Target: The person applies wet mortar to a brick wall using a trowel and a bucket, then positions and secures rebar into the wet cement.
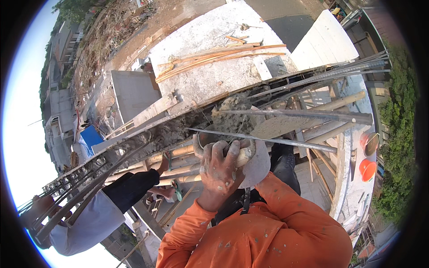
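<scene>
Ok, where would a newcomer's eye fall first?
Probably the bright orange shirt at bottom centre, with a spattered left hand and wet concrete above it, mid-picture. Then two orange buckets at far right, and another person in a pale shirt at lower left.

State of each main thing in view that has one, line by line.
Left hand: fingers bent over the grey container, mortar-smeared
Grey container: partly hidden by the hand, fill unclear
Grey mix: heaped, wet-looking
Steel bars: uncovered
Wood strips: loose pile, lying flat
Orange buckets: both open
Orange top: spotted grey
</scene>
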Tool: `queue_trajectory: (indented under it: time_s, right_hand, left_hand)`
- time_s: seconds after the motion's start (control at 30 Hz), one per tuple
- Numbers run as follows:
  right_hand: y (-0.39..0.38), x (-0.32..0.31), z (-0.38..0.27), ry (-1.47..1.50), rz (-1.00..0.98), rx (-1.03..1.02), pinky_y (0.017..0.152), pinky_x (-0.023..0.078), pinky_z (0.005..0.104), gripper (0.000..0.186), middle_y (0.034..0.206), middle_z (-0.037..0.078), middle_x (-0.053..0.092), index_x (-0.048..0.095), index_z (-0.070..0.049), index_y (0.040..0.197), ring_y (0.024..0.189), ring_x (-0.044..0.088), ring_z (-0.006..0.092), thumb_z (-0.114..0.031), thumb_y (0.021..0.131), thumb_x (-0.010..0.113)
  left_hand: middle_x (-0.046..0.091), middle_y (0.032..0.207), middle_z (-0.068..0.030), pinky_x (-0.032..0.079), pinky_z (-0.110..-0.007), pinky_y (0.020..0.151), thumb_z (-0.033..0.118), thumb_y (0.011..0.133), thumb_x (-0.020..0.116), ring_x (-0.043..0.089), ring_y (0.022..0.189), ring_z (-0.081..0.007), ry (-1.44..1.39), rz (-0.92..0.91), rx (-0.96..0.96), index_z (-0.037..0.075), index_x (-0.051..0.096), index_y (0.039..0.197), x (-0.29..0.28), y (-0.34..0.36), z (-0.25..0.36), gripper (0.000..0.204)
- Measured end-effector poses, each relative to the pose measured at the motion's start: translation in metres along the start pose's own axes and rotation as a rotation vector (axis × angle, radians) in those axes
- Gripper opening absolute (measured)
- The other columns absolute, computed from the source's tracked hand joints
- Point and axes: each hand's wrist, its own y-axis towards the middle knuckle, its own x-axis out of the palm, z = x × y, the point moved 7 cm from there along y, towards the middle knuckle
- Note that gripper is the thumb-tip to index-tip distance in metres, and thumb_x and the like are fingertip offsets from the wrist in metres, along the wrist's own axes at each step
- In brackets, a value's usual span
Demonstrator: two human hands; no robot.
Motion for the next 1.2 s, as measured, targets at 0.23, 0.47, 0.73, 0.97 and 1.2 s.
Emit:
queue_trajectory:
  time_s: [0.23,0.47,0.73,0.97,1.2]
  right_hand:
    - [-0.009,-0.004,0.042,0.442,0.066,0.148,0.065,0.047,0.0321,0.013,0.079,0.007,0.054,0.051,-0.007,0.085,0.073,0.055,0.0182,-0.02,0.084,0.05]
    - [-0.002,0.02,0.048,-0.162,-0.022,-0.029,0.079,0.042,0.035,0.023,0.098,0.007,0.049,0.046,-0.009,0.105,0.092,0.049,0.0186,-0.026,0.09,0.041]
    - [0.017,-0.001,0.075,-0.233,0.027,-0.122,0.082,0.043,0.0311,0.028,0.104,0.006,0.049,0.044,-0.01,0.112,0.097,0.049,0.0163,-0.021,0.087,0.049]
    - [0.024,-0.02,0.083,-0.22,0.086,-0.148,0.083,0.044,0.0305,0.031,0.107,0.006,0.05,0.044,-0.01,0.115,0.098,0.05,0.0164,-0.02,0.086,0.052]
    - [0.032,-0.018,0.072,-0.046,0.048,-0.106,0.083,0.044,0.032,0.031,0.107,0.007,0.051,0.045,-0.009,0.115,0.098,0.05,0.0179,-0.022,0.087,0.051]
  left_hand:
    - [0.049,0.089,-0.0099,0.046,-0.041,0.065,0.014,0.053,0.066,0.051,0.078,-0.0293,-0.081,-0.004,-0.029,0.007,0.056,0.103,-0.019,-0.017,0.008,0.051]
    - [0.047,0.097,-0.0081,0.041,-0.045,0.074,0.017,0.05,0.07,0.049,0.086,-0.0302,-0.016,-0.177,0.069,0.01,0.051,0.107,-0.025,-0.003,-0.004,0.06]
    - [0.048,0.099,-0.0084,0.036,-0.049,0.079,0.018,0.051,0.071,0.049,0.089,-0.0312,-0.18,-0.216,0.222,0.013,0.052,0.099,-0.01,0.006,-0.015,0.052]
    - [0.049,0.106,-0.0141,0.041,-0.046,0.076,0.017,0.056,0.068,0.05,0.087,-0.0358,-0.107,-0.15,0.173,0.011,0.053,0.102,-0.007,0.009,-0.006,0.049]
    - [0.042,0.119,-0.0194,0.041,-0.046,0.077,0.014,0.056,0.064,0.045,0.102,-0.0381,0.14,-0.063,0.161,0.015,0.055,0.098,0.004,-0.002,0.014,0.044]
